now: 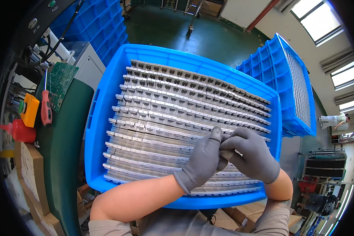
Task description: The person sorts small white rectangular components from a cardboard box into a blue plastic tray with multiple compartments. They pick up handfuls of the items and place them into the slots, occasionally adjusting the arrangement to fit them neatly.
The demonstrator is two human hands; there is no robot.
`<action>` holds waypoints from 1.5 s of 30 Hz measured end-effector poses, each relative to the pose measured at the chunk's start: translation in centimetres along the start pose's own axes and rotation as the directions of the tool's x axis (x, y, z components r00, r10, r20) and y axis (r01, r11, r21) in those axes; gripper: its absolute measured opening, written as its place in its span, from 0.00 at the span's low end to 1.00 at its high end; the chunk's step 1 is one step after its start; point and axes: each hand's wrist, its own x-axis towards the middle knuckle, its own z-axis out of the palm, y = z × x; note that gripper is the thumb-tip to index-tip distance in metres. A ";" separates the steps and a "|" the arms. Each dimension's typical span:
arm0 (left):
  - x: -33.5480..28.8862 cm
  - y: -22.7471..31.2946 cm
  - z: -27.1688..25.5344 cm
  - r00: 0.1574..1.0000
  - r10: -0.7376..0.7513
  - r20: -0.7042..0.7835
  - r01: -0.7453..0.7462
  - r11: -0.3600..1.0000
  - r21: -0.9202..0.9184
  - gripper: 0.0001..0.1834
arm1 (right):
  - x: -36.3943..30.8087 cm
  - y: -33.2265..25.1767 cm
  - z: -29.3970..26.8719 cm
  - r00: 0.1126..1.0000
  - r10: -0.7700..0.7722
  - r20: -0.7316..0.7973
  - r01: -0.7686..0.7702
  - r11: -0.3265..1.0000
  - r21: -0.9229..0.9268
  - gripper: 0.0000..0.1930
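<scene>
White parts (pixel 169 118): stood in close rows in the blue crate (pixel 96 153), beneath both hands; dark inserts showed in the far rows.
Left hand (pixel 200 159): gloved, fingers bent, tips meeting the other hand's; whether it gripped anything could not be told.
Right hand (pixel 249 153): gloved, thumb and fingers drawn together; any item pinched there was hidden.
Fingertip risk: a small piece could have slipped between rows, judged likeliest from glove bulk and the blocked view.
Row risk: a wrist or forearm dipping low could have knocked the near parts out of line.
Desk (pixel 74 137): stood left of the crate, bearing a red-handled screwdriver (pixel 46 108) and a green circuit board (pixel 63 80).
Desk risk: a wide left elbow could have caught the screwdriver.
Second crate (pixel 269 63): stood beyond the far right corner; no hand near it.
</scene>
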 end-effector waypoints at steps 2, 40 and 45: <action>-0.2 0.6 0.2 0.999 0.045 -0.007 -0.045 0.996 0.072 0.31 | -0.1 0.4 0.1 0.999 0.006 -0.034 -0.002 0.994 0.114 0.05; -0.9 0.2 0.7 0.987 0.095 0.129 -0.094 0.996 -0.008 0.11 | 10.3 9.1 4.2 0.978 0.005 -0.207 -0.032 0.991 -0.127 0.04; -0.9 0.3 0.8 0.988 0.091 0.125 -0.095 0.995 0.026 0.10 | 10.5 9.1 4.2 0.981 0.030 -0.193 -0.053 0.992 -0.115 0.05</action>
